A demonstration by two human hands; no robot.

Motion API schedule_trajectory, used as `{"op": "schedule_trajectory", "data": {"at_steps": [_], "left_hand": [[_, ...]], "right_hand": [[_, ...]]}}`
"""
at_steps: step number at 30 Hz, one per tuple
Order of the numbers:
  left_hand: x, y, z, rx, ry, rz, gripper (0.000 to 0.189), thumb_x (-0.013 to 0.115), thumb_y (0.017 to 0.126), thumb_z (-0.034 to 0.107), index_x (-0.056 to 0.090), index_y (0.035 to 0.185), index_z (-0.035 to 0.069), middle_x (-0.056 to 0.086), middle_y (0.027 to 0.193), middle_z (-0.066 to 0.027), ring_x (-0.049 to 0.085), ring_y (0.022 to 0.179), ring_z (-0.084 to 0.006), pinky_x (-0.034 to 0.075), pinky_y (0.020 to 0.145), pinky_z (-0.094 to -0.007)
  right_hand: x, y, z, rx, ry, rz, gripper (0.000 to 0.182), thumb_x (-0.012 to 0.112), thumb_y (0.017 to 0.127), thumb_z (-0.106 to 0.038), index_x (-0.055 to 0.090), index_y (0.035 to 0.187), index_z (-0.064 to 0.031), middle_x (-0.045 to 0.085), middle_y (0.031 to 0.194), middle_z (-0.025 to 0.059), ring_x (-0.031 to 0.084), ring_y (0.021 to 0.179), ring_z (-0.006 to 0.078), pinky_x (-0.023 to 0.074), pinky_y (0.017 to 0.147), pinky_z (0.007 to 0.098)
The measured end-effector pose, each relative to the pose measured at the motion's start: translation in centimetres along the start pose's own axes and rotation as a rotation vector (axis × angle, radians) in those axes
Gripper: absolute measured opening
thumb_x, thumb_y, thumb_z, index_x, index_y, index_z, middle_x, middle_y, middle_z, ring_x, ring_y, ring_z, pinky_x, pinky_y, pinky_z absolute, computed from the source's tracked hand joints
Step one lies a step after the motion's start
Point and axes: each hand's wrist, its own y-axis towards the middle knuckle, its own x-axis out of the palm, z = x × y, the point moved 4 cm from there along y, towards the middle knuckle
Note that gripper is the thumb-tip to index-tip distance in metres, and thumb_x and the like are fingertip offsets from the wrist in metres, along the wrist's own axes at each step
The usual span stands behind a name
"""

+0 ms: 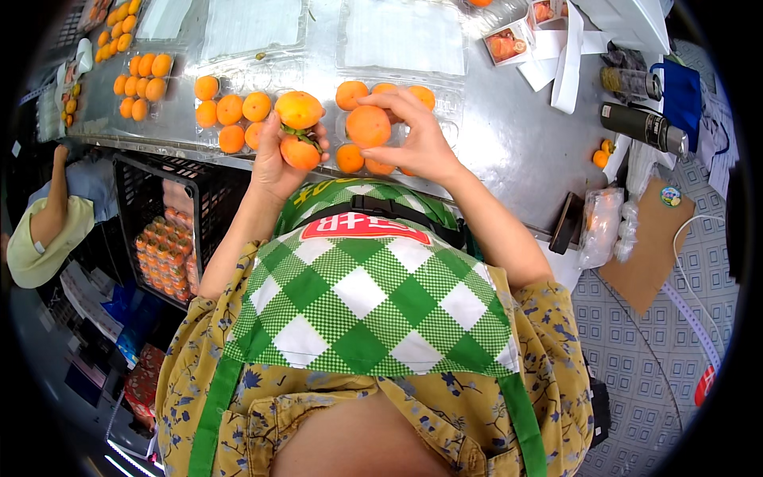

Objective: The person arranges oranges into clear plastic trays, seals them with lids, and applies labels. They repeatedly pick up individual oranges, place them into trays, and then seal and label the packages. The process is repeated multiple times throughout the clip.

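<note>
My left hand [280, 161] holds two orange persimmons with green calyxes, the upper persimmon [298, 110] above the lower persimmon [300, 152], over the front edge of the metal table. To its right, my right hand [417, 134] has thumb and fingers around another persimmon [368, 126], over a clear plastic tray [447, 125] with several persimmons in it. Part of that tray is hidden by the hand. Beside my left hand, several more persimmons [229, 110] sit in rows in a second clear tray, partly covered by the hand.
Filled trays [141, 87] stand further left on the metal table [506, 143]. Flat clear packs [405, 36] lie at the back. Paper strips [566, 71], a dark flask [641, 128] and a phone [566, 223] are at right. A black crate [208, 208] holds packed fruit below left, near another person [50, 232].
</note>
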Motion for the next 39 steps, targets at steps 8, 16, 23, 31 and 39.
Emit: {"op": "schedule_trajectory", "data": {"at_steps": [8,16,23,31,39], "left_hand": [[-0.1,-0.1,-0.3,-0.015,0.024,-0.056,0.065,0.052,0.085,0.058,0.052,0.116,0.000,0.059,0.092,-0.0094,0.059,0.078,-0.0199,0.051,0.064,-0.0340],[0.0,-0.3,-1.0,-0.025,0.136,-0.107,0.062,0.053,0.087,0.054,0.049,0.118,0.000,0.058,0.096,-0.0115,0.059,0.081,-0.0201,0.052,0.066,-0.0336],[0.5,-0.5,-1.0,-0.020,0.104,-0.120,0.052,0.055,0.087,0.046,0.053,0.111,0.001,0.061,0.092,-0.0126,0.061,0.078,-0.0201,0.052,0.066,-0.0337],[0.9,-0.6,-1.1,-0.041,0.101,-0.104,0.054,0.055,0.087,0.048,0.052,0.113,0.001,0.060,0.093,-0.0116,0.060,0.079,-0.0193,0.052,0.066,-0.0336],[1.1,-0.5,-1.0,-0.045,0.105,-0.118,0.055,0.055,0.086,0.050,0.052,0.111,0.001,0.059,0.092,-0.0116,0.060,0.078,-0.0194,0.052,0.065,-0.0332]], "right_hand": [[0.5,-2.4,-0.8,0.311,0.897,-0.144,0.064,0.066,0.081,-0.019,0.039,0.137,-0.0066,0.052,0.120,0.0068,0.056,0.088,0.0136,0.0462,0.074,0.0257],[-1.1,-3.1,-1.2,0.214,0.667,-0.041,0.059,0.067,0.079,-0.015,0.042,0.131,-0.0076,0.051,0.125,0.0091,0.051,0.110,0.0167,0.0408,0.095,0.0322],[-3.0,-3.8,-1.1,0.026,0.366,0.118,0.051,0.071,0.073,-0.003,0.051,0.120,-0.0065,0.054,0.120,0.0084,0.053,0.108,0.0176,0.0422,0.095,0.0336],[-3.6,-5.0,-0.4,0.317,0.655,0.129,0.054,0.060,0.086,-0.019,0.039,0.134,-0.0060,0.051,0.123,0.0138,0.059,0.094,0.0208,0.0510,0.080,0.0327],[-5.1,-6.3,2.4,0.430,1.052,0.196,0.045,0.044,0.095,-0.030,0.040,0.132,-0.0059,0.053,0.118,0.0161,0.060,0.087,0.0219,0.0515,0.070,0.0313]]}}
